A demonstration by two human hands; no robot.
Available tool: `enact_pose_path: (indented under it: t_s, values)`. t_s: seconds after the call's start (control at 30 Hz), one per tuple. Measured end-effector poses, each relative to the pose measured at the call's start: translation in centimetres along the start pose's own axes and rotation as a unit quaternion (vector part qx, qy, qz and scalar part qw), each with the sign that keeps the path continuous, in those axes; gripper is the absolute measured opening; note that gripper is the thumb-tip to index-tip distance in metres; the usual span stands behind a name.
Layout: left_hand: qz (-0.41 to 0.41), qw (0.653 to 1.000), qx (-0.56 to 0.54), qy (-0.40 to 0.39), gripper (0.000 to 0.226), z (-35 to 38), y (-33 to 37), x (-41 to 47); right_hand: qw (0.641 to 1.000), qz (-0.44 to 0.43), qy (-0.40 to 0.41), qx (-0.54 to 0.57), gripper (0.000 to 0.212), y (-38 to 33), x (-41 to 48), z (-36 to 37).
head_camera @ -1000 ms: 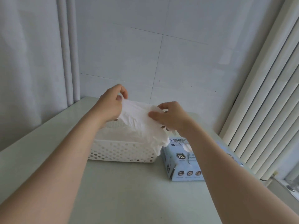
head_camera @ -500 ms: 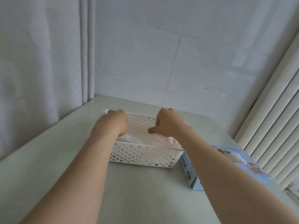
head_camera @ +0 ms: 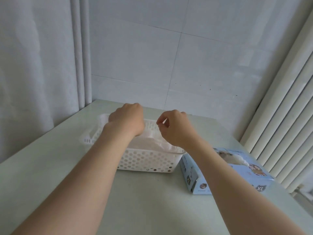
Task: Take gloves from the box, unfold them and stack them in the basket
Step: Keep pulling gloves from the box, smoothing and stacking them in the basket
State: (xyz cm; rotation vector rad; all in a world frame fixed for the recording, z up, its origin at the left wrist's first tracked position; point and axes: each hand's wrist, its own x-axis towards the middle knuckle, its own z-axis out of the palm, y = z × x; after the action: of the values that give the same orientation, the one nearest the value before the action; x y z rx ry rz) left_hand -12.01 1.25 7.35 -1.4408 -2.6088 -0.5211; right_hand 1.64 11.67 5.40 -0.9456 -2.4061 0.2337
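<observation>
Thin white translucent gloves (head_camera: 149,145) lie piled in the white perforated plastic basket (head_camera: 149,161). The left hand (head_camera: 127,121) dips into it, fingers hidden; I cannot tell its grip. The right hand (head_camera: 176,129) hovers above the gloves, fingers curled, thumb meeting forefinger, holding nothing. Right of it, a pale blue cardboard box (head_camera: 199,182) sits on the pale green desk (head_camera: 152,200).

The only writing I can read from here is on the light-blue box (head_camera: 257,175), lying at about four o'clock on the worktop (head_camera: 152,200). Its narrow end, facing me, carries a dark badge reading "XL" (head_camera: 188,179), turned on its side. A second "XL" (head_camera: 260,188) stands on the long side, at five o'clock from the first, upside down to me. The small print by the round emblem (head_camera: 203,185) is too blurred to read.
</observation>
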Motion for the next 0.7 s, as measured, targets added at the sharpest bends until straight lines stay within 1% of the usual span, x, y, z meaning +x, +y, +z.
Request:
enact_pose_path:
  t_s: [0.03,0.1,0.2,0.33,0.4,0.47,0.53,0.57,0.63,0.7]
  values:
    - [0.032,0.998,-0.039,0.028,0.021,0.1,0.9,-0.1,0.999,0.014,0.033,0.021,0.022,0.3,-0.5,-0.2]
    - [0.096,0.988,-0.106,0.059,0.023,0.5,3.0,-0.6,0.994,0.037,0.088,0.056,0.023,1.3,-1.6,-0.8]
    - [0.168,0.964,-0.194,0.074,0.027,1.3,5.7,-1.7,0.988,0.060,0.125,0.074,0.025,2.9,-3.6,-1.8]
    - [0.226,0.944,-0.217,0.105,0.029,2.8,9.1,-4.0,0.984,0.085,0.141,0.062,0.025,5.9,-6.2,-3.6]
    - [0.254,0.935,-0.221,0.108,0.028,3.5,10.7,-5.4,0.982,0.115,0.138,0.050,0.022,7.4,-7.5,-4.7]
    - [0.290,0.929,-0.202,0.109,0.024,4.5,11.8,-6.7,0.980,0.147,0.130,0.036,0.015,8.8,-8.7,-5.7]
    - [0.332,0.926,-0.133,0.123,0.021,5.7,12.9,-7.8,0.979,0.168,0.113,-0.003,0.013,10.1,-9.9,-6.6]
    - [0.347,0.924,-0.094,0.127,0.028,6.3,13.4,-8.4,0.980,0.175,0.093,-0.034,0.014,10.8,-10.4,-7.0]
    - [0.354,0.928,-0.036,0.109,0.050,7.4,13.9,-9.2,0.979,0.174,0.044,-0.098,0.017,11.5,-11.1,-7.5]
    - [0.364,0.927,0.006,0.093,0.063,8.7,14.1,-9.6,0.977,0.180,0.029,-0.114,0.016,11.8,-11.7,-7.7]
